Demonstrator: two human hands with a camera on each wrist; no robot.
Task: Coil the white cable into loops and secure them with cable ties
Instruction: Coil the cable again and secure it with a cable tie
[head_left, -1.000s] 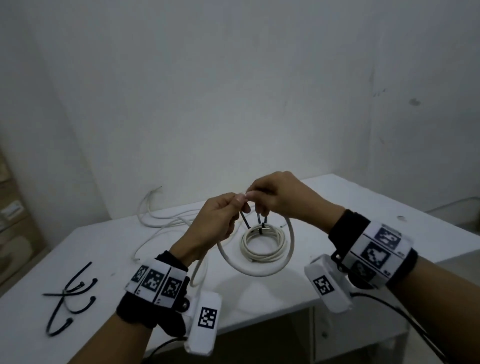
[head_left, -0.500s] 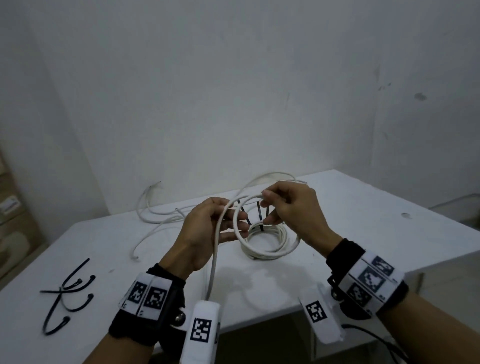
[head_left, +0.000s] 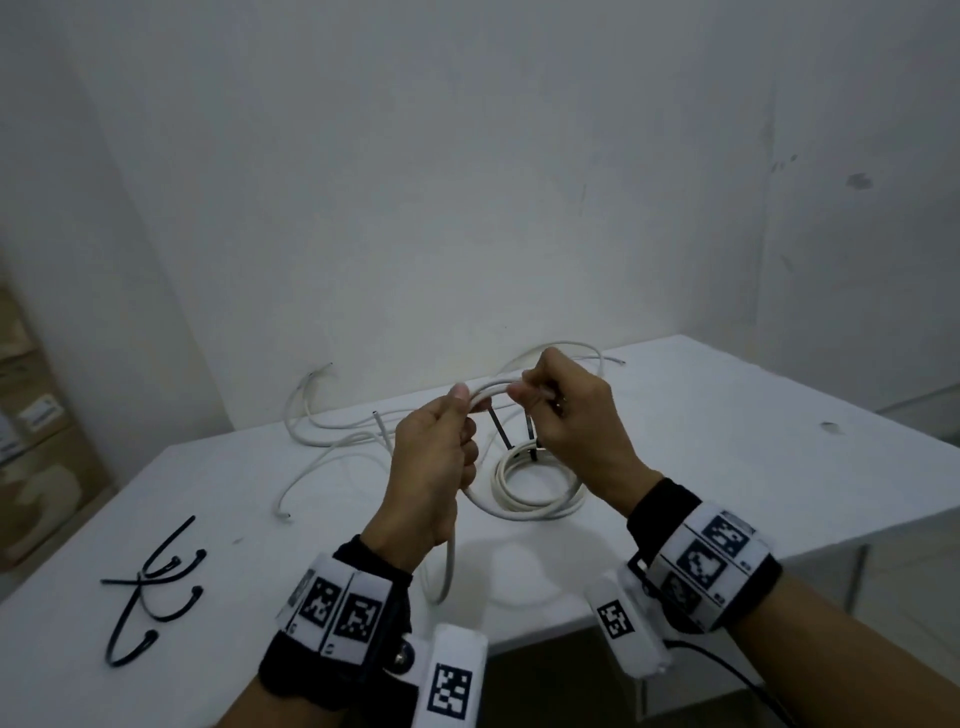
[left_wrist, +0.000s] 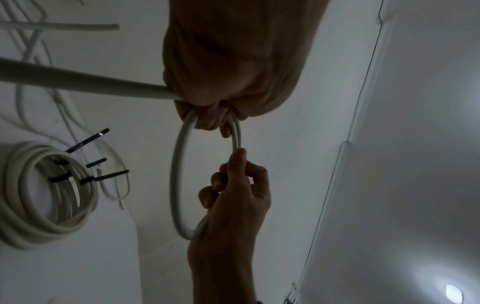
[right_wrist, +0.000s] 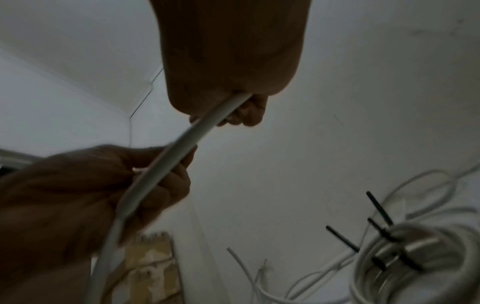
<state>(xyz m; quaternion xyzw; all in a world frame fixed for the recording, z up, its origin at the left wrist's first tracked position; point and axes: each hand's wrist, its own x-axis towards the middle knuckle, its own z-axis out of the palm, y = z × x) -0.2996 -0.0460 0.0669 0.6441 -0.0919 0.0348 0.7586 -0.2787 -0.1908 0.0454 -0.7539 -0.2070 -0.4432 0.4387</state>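
Both hands hold a thick white cable (head_left: 485, 391) in the air above the white table (head_left: 727, 441). My left hand (head_left: 441, 441) grips it where the turns cross, thumb on top. My right hand (head_left: 566, 415) pinches the same cable (right_wrist: 182, 148) just to the right. The left wrist view shows the cable bent into a loop (left_wrist: 179, 174) between the two hands. Its free tail (head_left: 449, 561) hangs down below my left hand. On the table beneath lies a finished coil (head_left: 535, 493) of white cable bound with black cable ties (head_left: 498, 428).
Several loose black cable ties (head_left: 150, 587) lie on the table at the near left. More loose white cables (head_left: 332, 436) sprawl along the back of the table by the wall. Cardboard boxes (head_left: 31, 431) stand at the far left. The table's front edge runs below my wrists.
Both hands have risen and turned with the cable. The wide loop hanging below them has been drawn up into a smaller loop held between them, and the tail now hangs under my left hand.
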